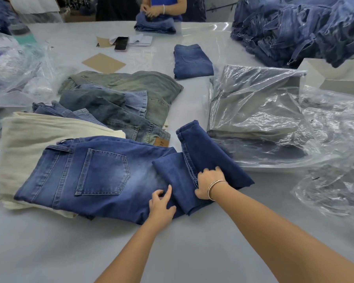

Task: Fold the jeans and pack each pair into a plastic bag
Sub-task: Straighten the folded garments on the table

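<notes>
A pair of blue jeans [94, 174] lies back pocket up on a cream garment, near the front of the grey table [70, 252]. Its dark legs [204, 152] are folded back toward the seat. My left hand [161, 207] pinches the near edge of the fold. My right hand [208, 182], with bangles on the wrist, grips the folded leg along its seam. A bagged stack of dark trousers in clear plastic [255, 117] sits just right of the jeans.
Unfolded green and blue jeans [121, 99] are heaped behind. One folded pair [192, 62] lies further back. More loose plastic bags [335, 160] spread at right, a big denim pile [298, 29] at far right. A phone [121, 43], cardboard [103, 63], another person's hands [151, 11] opposite.
</notes>
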The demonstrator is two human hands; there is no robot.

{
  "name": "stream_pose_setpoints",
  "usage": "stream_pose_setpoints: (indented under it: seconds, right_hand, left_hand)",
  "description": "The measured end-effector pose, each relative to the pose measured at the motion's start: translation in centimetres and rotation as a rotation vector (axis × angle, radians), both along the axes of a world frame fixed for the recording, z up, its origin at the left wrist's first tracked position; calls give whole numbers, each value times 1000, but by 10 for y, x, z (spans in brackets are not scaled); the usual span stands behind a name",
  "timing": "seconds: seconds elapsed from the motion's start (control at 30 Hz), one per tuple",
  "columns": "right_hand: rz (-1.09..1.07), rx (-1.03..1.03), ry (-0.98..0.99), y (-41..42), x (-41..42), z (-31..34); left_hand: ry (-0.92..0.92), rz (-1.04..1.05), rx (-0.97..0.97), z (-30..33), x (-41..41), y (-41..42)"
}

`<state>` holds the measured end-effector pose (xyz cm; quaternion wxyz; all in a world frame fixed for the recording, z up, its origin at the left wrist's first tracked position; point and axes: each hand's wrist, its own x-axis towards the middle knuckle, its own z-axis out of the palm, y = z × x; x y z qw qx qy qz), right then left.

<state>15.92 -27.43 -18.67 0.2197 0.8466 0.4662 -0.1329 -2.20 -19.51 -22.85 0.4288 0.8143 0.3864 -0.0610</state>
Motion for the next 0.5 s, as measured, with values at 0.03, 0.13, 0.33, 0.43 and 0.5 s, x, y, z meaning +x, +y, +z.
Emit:
stream_pose_setpoints:
  seconds: [0.03,0.13,0.33,0.43,0.5]
  right_hand:
    - [-21,-9,16,1,0,1]
    - [-85,31,18,4,-7,-4]
    - [-259,239,155,8,9,15]
    - [-522,681,515,-1,27,61]
    - [-682,1079,821,-18,24,101]
  left_hand:
    - [-2,1,-1,0,0,0]
    - [-12,1,-1,-1,-1,1]
    - [-53,17,-76,-2,-5,5]
    - [-88,96,-138,0,-4,5]
    - [-99,180,-165,5,2,3]
